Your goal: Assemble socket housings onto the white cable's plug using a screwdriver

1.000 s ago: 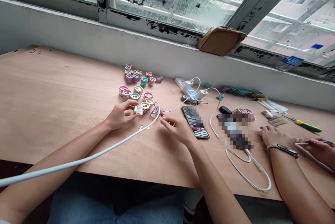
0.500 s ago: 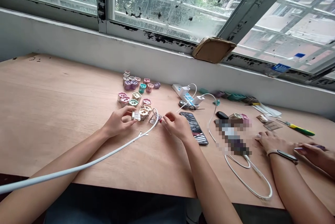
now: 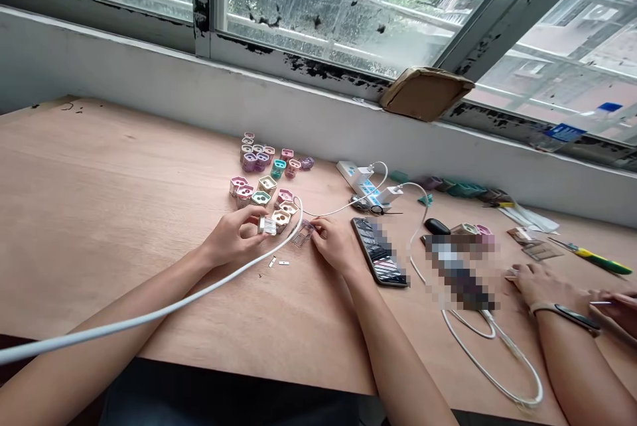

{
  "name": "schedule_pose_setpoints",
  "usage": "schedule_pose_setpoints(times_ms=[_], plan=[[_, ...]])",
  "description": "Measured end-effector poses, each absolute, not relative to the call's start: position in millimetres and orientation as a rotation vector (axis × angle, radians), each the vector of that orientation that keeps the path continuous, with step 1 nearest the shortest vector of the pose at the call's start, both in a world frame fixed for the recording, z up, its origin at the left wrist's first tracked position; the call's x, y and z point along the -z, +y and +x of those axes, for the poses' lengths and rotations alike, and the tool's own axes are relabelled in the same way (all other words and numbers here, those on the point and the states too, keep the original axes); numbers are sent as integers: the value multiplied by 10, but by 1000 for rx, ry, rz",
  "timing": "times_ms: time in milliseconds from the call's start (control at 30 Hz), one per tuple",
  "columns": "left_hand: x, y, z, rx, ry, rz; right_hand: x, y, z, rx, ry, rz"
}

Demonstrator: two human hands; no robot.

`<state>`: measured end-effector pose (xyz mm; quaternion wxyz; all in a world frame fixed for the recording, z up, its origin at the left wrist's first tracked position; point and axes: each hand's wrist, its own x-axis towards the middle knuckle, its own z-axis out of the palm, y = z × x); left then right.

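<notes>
Between the thumb and fingers of my left hand [image 3: 229,235] is a small clear sharpener-like case [image 3: 267,225] with a pale rim. My right hand [image 3: 332,240] is closed at the edge of a clear plastic piece [image 3: 302,233] on the table; the fingertips are too small to make out fully. Behind my hands stand several small cases with pink, cream and green rims, among them a green-rimmed one [image 3: 261,198]. Two small metal blades lie in front, one of them flat [image 3: 283,263]. A white cable [image 3: 199,288] runs across the view above my left forearm.
A phone [image 3: 379,252] lies right of my right hand, with a power strip [image 3: 365,186] and chargers behind it. At the right, another person's hands [image 3: 545,283] work near a yellow-green screwdriver [image 3: 600,260]. A white cable loops before them.
The view has shifted, so most things appear further right. The red bit at my right fingertips no longer shows, and both small blades are now in plain view.
</notes>
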<state>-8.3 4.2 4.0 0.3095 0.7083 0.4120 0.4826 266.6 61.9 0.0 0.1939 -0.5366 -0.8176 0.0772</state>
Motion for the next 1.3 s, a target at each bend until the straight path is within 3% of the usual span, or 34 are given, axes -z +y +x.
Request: schedule_pose_setpoints(times_ms=[133, 267, 367, 600, 900, 1300], plan=[[-23, 57, -92, -1268, 1082, 1836, -80, 577, 2773, -360, -2117, -1578], [-31, 58, -101, -1246, 1081, 1850, -207, 519, 2822, -780, -1831, -1193], [-29, 57, -110, -1251, 1090, 1843, -270, 436, 2761, -909, -1670, -958], [31, 62, -108, -1201, 1067, 1750, -156, 346, 2735, -920, -1745, -961], [-9, 69, -101, -1188, 1096, 1745, -255, 350, 2864, -525, -1848, -1150], [-13, 62, -103, -1179, 1077, 1822, -219, 174, 2632, -862, -1830, -960]])
